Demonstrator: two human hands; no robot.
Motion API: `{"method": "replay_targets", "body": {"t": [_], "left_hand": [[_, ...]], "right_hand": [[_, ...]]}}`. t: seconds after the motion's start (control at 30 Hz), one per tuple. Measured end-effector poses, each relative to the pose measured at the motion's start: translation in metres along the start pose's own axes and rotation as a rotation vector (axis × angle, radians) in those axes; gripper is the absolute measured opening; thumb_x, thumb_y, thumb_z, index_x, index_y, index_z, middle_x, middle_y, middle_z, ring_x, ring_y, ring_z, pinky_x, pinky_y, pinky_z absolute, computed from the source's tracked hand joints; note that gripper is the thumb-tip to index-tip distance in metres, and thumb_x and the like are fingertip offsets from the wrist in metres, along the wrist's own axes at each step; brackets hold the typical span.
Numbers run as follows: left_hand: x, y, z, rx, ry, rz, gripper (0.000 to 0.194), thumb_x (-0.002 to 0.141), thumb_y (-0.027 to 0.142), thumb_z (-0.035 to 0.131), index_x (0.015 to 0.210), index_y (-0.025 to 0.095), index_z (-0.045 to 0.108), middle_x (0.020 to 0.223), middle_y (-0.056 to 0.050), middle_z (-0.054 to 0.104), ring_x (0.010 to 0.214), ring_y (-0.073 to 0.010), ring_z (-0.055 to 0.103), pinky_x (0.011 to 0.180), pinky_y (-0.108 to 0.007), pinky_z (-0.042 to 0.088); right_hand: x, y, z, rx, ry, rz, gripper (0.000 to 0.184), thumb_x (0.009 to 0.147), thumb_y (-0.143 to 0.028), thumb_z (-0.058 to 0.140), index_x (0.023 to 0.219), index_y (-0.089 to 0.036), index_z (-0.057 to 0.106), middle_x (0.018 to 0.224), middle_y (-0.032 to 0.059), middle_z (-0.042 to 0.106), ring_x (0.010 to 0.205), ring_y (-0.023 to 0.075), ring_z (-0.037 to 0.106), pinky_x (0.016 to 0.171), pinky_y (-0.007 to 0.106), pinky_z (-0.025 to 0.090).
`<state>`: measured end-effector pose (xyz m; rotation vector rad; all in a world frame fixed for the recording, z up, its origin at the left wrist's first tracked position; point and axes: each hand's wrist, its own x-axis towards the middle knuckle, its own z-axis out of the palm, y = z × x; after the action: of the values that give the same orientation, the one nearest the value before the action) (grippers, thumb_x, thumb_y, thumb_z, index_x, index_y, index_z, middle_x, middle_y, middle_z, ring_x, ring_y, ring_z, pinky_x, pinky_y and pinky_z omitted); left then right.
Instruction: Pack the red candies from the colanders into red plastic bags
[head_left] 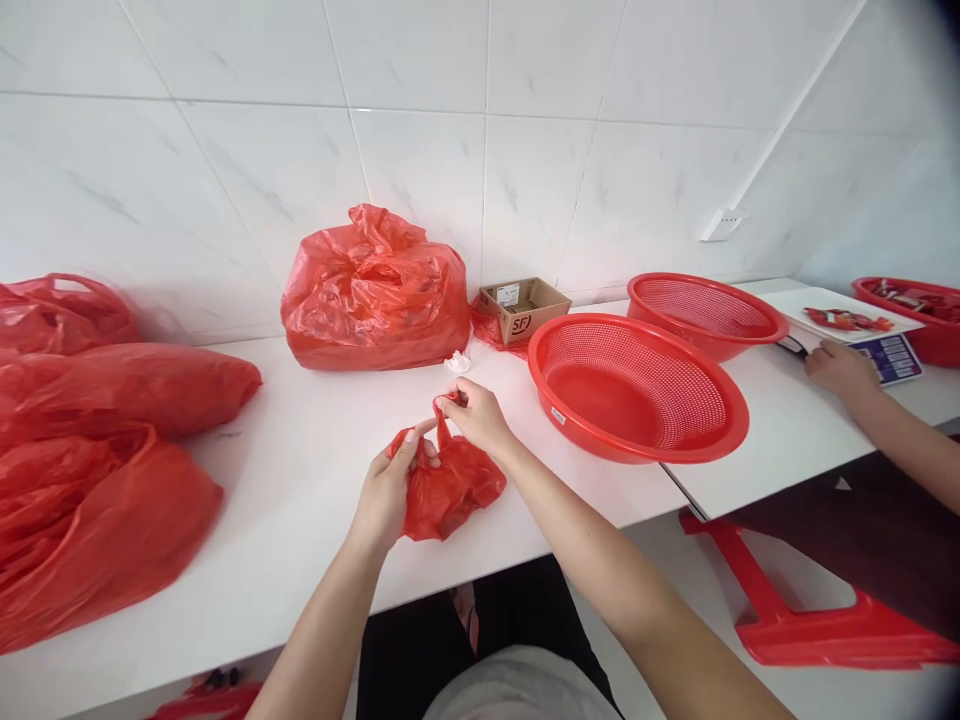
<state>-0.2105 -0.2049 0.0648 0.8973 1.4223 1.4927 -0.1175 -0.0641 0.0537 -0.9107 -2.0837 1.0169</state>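
Note:
A small red plastic bag [454, 490] rests on the white table right in front of me, its lower part bulging as if something is inside. My left hand [394, 480] is closed on the left side of the bag's top, thumb uppermost. With fingers pinched, my right hand [476, 415] holds up a twisted strip of the same bag. What the bag contains is hidden by the plastic. Just beyond my hands lies a crumpled white scrap [457, 362].
Big red bags [112, 500] fill the left; another full bag [375, 300] stands against the wall beside a cardboard box [525, 308]. Red baskets [637, 395] sit to the right. A co-worker's hand [844, 370] is near a scale [889, 358]. A red stool [817, 615] stands below.

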Motion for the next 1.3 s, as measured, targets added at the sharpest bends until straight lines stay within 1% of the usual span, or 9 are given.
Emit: {"method": "replay_targets", "body": {"t": [0.17, 0.37, 0.53, 0.63, 0.8, 0.97, 1.03, 1.2, 1.3], "left_hand": [[0.012, -0.005, 0.011, 0.031, -0.154, -0.136, 0.039, 0.075, 0.047, 0.072, 0.095, 0.013, 0.069, 0.074, -0.004, 0.068, 0.065, -0.0184, 0.062, 0.064, -0.031, 0.050], [0.014, -0.007, 0.007, 0.061, -0.055, -0.050, 0.042, 0.073, 0.050, 0.073, 0.055, 0.015, 0.056, 0.052, 0.003, 0.052, 0.050, -0.0101, 0.047, 0.050, -0.023, 0.037], [0.011, 0.005, 0.008, 0.054, 0.030, 0.001, 0.035, 0.076, 0.050, 0.070, 0.076, 0.016, 0.070, 0.081, -0.006, 0.069, 0.082, -0.0200, 0.063, 0.074, -0.029, 0.050], [0.006, 0.019, 0.008, 0.113, 0.070, -0.011, 0.033, 0.074, 0.047, 0.072, 0.085, 0.016, 0.072, 0.079, -0.006, 0.071, 0.079, -0.0224, 0.066, 0.068, -0.030, 0.051], [0.009, 0.022, -0.009, 0.294, -0.072, 0.034, 0.021, 0.073, 0.035, 0.073, 0.079, 0.017, 0.064, 0.076, -0.003, 0.068, 0.064, -0.0169, 0.062, 0.055, -0.027, 0.048], [0.016, 0.016, -0.024, 0.432, -0.202, 0.159, 0.021, 0.071, 0.021, 0.069, 0.089, 0.020, 0.058, 0.087, -0.003, 0.068, 0.073, -0.0181, 0.065, 0.062, -0.029, 0.051], [0.016, 0.017, -0.026, 0.471, -0.237, 0.218, 0.024, 0.073, 0.019, 0.067, 0.095, 0.022, 0.054, 0.088, -0.001, 0.068, 0.074, -0.0175, 0.065, 0.064, -0.029, 0.052], [0.015, 0.009, -0.025, 0.639, 0.026, 0.359, 0.028, 0.071, 0.015, 0.066, 0.094, 0.023, 0.051, 0.091, 0.001, 0.066, 0.075, -0.0170, 0.065, 0.064, -0.029, 0.051], [0.013, 0.001, -0.025, 0.649, 0.056, 0.512, 0.031, 0.076, 0.013, 0.059, 0.105, 0.023, 0.055, 0.100, -0.002, 0.065, 0.088, -0.0182, 0.065, 0.076, -0.032, 0.053]], "right_hand": [[-0.009, -0.031, -0.018, 0.374, -0.263, -0.184, 0.021, 0.083, -0.039, 0.060, 0.085, -0.019, 0.054, 0.080, -0.0006, 0.062, 0.074, 0.0122, 0.060, 0.071, 0.025, 0.047], [-0.015, -0.012, -0.015, 0.121, -0.236, -0.089, 0.024, 0.097, -0.045, 0.041, 0.103, -0.025, 0.051, 0.075, -0.0037, 0.059, 0.069, 0.0127, 0.057, 0.069, 0.025, 0.042], [-0.034, -0.034, -0.026, -0.010, 0.039, -0.125, 0.009, 0.093, -0.030, 0.048, 0.095, -0.024, 0.041, 0.055, -0.0097, 0.045, 0.050, 0.0123, 0.044, 0.058, 0.023, 0.032], [-0.058, -0.048, -0.023, 0.006, 0.118, -0.131, 0.008, 0.092, -0.027, 0.045, 0.093, -0.025, 0.038, 0.052, -0.0110, 0.037, 0.045, 0.0116, 0.036, 0.053, 0.023, 0.027], [-0.079, -0.036, -0.016, 0.050, 0.042, 0.004, 0.006, 0.087, -0.024, 0.048, 0.090, -0.024, 0.042, 0.057, -0.0091, 0.043, 0.050, 0.0114, 0.043, 0.055, 0.023, 0.034], [-0.063, -0.020, -0.019, 0.104, -0.044, -0.169, 0.036, 0.077, -0.013, 0.054, 0.111, -0.025, 0.053, 0.108, 0.0013, 0.061, 0.081, 0.0128, 0.056, 0.076, 0.029, 0.045], [-0.060, -0.016, -0.015, 0.245, -0.166, -0.100, 0.037, 0.080, -0.016, 0.053, 0.116, -0.025, 0.052, 0.094, -0.0009, 0.061, 0.072, 0.0109, 0.055, 0.070, 0.027, 0.046], [-0.067, -0.010, -0.001, 0.355, -0.275, 0.010, 0.039, 0.079, -0.022, 0.061, 0.116, -0.025, 0.051, 0.075, -0.0053, 0.053, 0.063, 0.0103, 0.052, 0.061, 0.024, 0.044], [-0.065, -0.009, -0.002, 0.517, -0.299, 0.081, 0.040, 0.080, -0.021, 0.059, 0.120, -0.024, 0.051, 0.075, -0.0048, 0.054, 0.062, 0.0099, 0.053, 0.059, 0.023, 0.041]]}}
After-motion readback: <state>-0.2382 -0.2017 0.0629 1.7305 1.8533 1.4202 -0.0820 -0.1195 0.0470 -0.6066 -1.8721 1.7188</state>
